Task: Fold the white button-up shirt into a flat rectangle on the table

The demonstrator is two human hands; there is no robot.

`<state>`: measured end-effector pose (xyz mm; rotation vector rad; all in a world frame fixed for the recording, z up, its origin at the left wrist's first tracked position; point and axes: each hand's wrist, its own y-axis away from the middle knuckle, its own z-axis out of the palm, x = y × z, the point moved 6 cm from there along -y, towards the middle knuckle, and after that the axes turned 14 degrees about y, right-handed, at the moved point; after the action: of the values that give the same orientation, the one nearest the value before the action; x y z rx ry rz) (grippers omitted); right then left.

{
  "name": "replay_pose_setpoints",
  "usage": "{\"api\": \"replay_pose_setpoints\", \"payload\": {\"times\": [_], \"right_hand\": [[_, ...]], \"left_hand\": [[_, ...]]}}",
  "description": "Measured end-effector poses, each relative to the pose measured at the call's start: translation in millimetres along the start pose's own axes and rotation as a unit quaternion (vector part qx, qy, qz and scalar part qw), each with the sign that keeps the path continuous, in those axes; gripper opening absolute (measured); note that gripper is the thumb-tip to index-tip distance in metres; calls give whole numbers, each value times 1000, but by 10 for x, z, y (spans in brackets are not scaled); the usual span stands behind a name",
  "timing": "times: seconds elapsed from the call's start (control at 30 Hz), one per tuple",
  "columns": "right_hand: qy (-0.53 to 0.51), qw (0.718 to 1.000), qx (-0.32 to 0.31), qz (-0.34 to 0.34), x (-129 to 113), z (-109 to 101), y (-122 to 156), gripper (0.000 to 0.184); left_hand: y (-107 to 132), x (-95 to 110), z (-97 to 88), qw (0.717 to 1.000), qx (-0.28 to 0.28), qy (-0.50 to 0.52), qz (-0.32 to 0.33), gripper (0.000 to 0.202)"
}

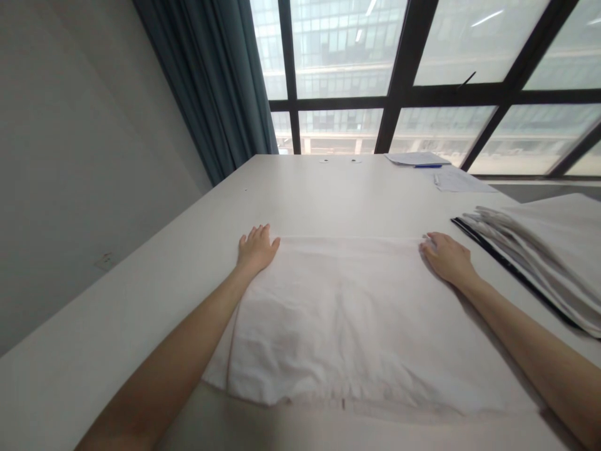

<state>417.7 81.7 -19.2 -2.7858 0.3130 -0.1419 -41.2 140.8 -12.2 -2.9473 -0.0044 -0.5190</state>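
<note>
A white cloth (357, 313) lies spread flat on the white table (188, 250). My left hand (256, 247) rests palm down at the cloth's far left corner, fingers stretched out and flat. At the far right corner sits my right hand (448, 257), its fingers lying on the cloth's edge, slightly curled. Both forearms run along the cloth's two sides.
A stack of folded white cloths (549, 257) on a dark board lies at the right. Papers (457, 180) and a blue pen (427, 166) sit at the far edge by the window. A teal curtain (211, 81) hangs at the back left.
</note>
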Motion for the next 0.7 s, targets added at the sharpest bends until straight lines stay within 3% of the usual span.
{"api": "replay_pose_setpoints", "payload": {"times": [0.17,0.4,0.7], "right_hand": [[-6,1000,0,30,44,10,-24,38],[-81,994,11,68,110,7,-39,32],[-218,974,42,52,64,-146,-1,40]], "left_hand": [[-26,-176,-159,995,74,20,-61,46],[-18,-202,-203,993,96,7,-73,36],[-23,-218,-181,992,98,25,-71,30]]}}
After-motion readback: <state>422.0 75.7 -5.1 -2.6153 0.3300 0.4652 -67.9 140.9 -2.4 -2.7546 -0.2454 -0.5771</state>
